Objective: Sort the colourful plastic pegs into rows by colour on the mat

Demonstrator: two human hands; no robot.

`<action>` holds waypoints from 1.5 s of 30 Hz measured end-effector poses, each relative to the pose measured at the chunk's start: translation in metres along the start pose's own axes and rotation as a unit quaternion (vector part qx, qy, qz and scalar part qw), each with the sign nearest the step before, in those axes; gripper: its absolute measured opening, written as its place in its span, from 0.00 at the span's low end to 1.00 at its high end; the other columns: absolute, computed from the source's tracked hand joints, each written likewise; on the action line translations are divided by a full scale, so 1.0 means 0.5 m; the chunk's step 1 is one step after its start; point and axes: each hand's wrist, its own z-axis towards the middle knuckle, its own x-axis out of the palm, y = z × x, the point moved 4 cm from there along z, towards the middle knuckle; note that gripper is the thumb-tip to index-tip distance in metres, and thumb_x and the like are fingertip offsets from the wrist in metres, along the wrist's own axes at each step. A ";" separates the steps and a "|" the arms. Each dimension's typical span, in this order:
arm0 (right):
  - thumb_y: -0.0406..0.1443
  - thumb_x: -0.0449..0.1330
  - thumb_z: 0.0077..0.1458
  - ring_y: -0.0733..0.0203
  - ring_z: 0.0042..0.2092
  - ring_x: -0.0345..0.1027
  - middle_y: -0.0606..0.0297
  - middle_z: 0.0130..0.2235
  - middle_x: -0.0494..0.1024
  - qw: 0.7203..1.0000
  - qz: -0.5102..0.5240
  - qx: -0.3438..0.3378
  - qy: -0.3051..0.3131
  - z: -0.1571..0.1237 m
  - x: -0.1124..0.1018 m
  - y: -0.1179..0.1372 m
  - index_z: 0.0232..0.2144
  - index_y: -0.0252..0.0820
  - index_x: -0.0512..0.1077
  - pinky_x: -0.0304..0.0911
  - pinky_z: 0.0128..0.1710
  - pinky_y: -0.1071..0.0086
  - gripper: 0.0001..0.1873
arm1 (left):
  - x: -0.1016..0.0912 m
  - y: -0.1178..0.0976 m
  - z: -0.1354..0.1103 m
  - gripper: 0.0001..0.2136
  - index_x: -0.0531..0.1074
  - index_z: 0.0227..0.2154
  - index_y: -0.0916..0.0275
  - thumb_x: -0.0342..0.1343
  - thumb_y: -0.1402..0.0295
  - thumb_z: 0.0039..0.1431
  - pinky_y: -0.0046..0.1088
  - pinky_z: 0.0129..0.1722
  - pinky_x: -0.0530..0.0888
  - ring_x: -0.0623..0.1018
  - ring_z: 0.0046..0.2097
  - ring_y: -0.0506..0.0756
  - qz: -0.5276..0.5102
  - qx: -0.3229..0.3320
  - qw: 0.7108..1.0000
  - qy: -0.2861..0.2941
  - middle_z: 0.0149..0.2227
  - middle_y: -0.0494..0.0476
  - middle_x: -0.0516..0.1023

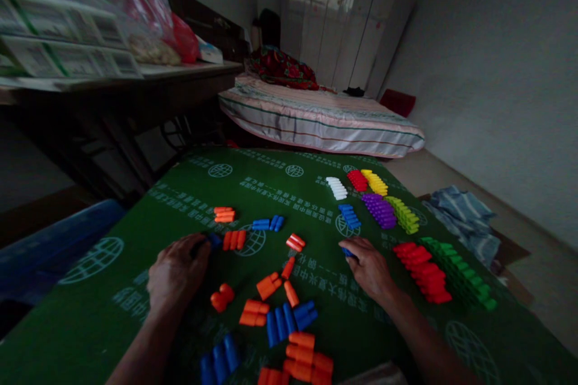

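Observation:
My left hand [178, 271] is curled at the left of the green board, its fingers closed on a blue bullet-shaped toy block [214, 241] that is partly hidden. Farther right, my right hand [370, 267] pinches another blue bullet-shaped block [347, 251], mostly covered by the fingers. Between the hands lie loose orange blocks [234, 240], an orange-and-white group [295, 243] and blue blocks [268, 224]. Closer to me are more orange blocks [300, 354] and blue blocks [280, 323], some side by side.
Rows of joined blocks stand on the right: white [336, 188], blue [349, 216], purple [378, 210], yellow [374, 182], lime [401, 215], red [422, 272] and green [460, 272]. A bed [320, 117] lies beyond the board [271, 183]. A loaded table [180, 75] stands left.

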 end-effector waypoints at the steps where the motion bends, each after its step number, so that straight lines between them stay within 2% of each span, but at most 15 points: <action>1: 0.26 0.53 0.51 0.58 0.52 0.67 0.61 0.49 0.76 1.000 -0.004 0.007 -0.011 -0.002 -0.002 -0.010 0.48 0.44 0.73 0.62 0.55 0.61 0.23 | 0.002 0.001 0.000 0.20 0.72 0.48 0.62 0.43 0.59 0.60 0.44 0.51 0.71 0.70 0.57 0.65 0.001 -0.003 1.000 0.001 0.56 0.63 0.72; 5: 0.33 0.58 0.51 0.53 0.51 0.66 0.57 0.48 0.76 0.994 -0.058 0.067 -0.057 -0.008 -0.015 -0.036 0.50 0.41 0.71 0.64 0.52 0.58 0.22 | 0.006 0.003 -0.001 0.21 0.72 0.49 0.61 0.43 0.58 0.60 0.43 0.52 0.71 0.69 0.57 0.64 0.000 -0.010 1.000 0.004 0.56 0.61 0.72; 8: 0.37 0.59 0.51 0.51 0.48 0.68 0.55 0.46 0.76 0.985 -0.104 0.124 -0.062 -0.010 -0.020 -0.042 0.49 0.39 0.71 0.66 0.47 0.58 0.21 | 0.005 0.004 0.000 0.20 0.72 0.48 0.60 0.43 0.58 0.60 0.44 0.52 0.71 0.69 0.57 0.65 -0.002 -0.013 1.000 0.003 0.56 0.61 0.72; 12: 0.36 0.58 0.51 0.52 0.46 0.68 0.56 0.46 0.76 0.980 -0.110 0.159 -0.051 -0.007 -0.019 -0.048 0.49 0.40 0.71 0.66 0.45 0.61 0.21 | 0.004 0.002 0.002 0.20 0.72 0.48 0.60 0.43 0.58 0.59 0.46 0.50 0.72 0.70 0.56 0.66 -0.004 -0.013 1.000 0.002 0.56 0.62 0.72; 18: 0.38 0.58 0.50 0.53 0.44 0.69 0.56 0.45 0.76 0.965 -0.097 0.225 -0.090 0.008 -0.031 -0.082 0.54 0.40 0.66 0.65 0.42 0.62 0.27 | 0.005 0.003 0.001 0.22 0.72 0.48 0.61 0.42 0.57 0.59 0.47 0.49 0.73 0.71 0.55 0.67 -0.008 -0.014 1.000 0.002 0.55 0.63 0.72; 26: 0.39 0.58 0.52 0.52 0.47 0.68 0.55 0.45 0.76 0.962 -0.120 0.230 -0.089 0.028 -0.033 -0.093 0.54 0.39 0.67 0.64 0.46 0.61 0.26 | 0.009 0.010 0.006 0.21 0.73 0.47 0.61 0.43 0.56 0.58 0.47 0.50 0.72 0.71 0.55 0.66 -0.009 -0.010 1.000 -0.006 0.55 0.63 0.73; 39: 0.39 0.58 0.51 0.54 0.42 0.69 0.56 0.43 0.76 0.963 -0.130 0.205 -0.118 0.028 -0.026 -0.104 0.54 0.41 0.66 0.64 0.43 0.61 0.27 | 0.002 -0.002 -0.001 0.22 0.72 0.48 0.62 0.42 0.58 0.58 0.47 0.53 0.71 0.69 0.57 0.66 -0.006 -0.011 1.000 0.005 0.56 0.63 0.72; 45: 0.40 0.58 0.52 0.52 0.46 0.69 0.54 0.45 0.76 0.963 -0.132 0.211 -0.106 0.029 -0.026 -0.104 0.56 0.40 0.64 0.64 0.44 0.61 0.28 | 0.004 0.001 -0.003 0.22 0.72 0.48 0.62 0.42 0.58 0.58 0.45 0.54 0.70 0.69 0.58 0.65 -0.010 -0.005 1.000 0.000 0.56 0.63 0.72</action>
